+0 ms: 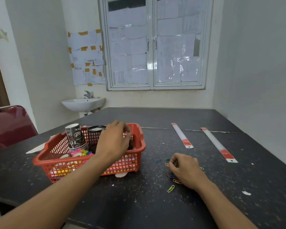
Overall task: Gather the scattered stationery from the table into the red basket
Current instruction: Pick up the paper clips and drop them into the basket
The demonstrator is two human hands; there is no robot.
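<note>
Head view is showing a dark speckled table (139, 204) with the red basket (142, 141) sitting on its left half, about midway between the near and far edges. The left hand (113, 141) is hanging over the right part of the basket with its fingers bent downward inside the rim; whether it is holding anything cannot be told, as the palm is facing away. The right hand (185, 169) is resting on the table just right of the basket, fingers curled in over a scatter of paper clips (176, 180). Its fingertips are lying right beside an orange clip (167, 164), but a real grip cannot be made out. A blue clip (158, 160) is lying between that hand and the basket, and a yellow-green clip (170, 188) is lying nearer the front edge.

Inside the basket, a stack of printed paper cups (75, 136) is leaning at the far left, a black mesh pen holder (93, 135) is standing beside it, and coloured tape rolls (76, 152) are lying in front of them. Two long white strips with red ends (182, 135) (219, 145) are lying toward the table's far right, apart from each other.
</note>
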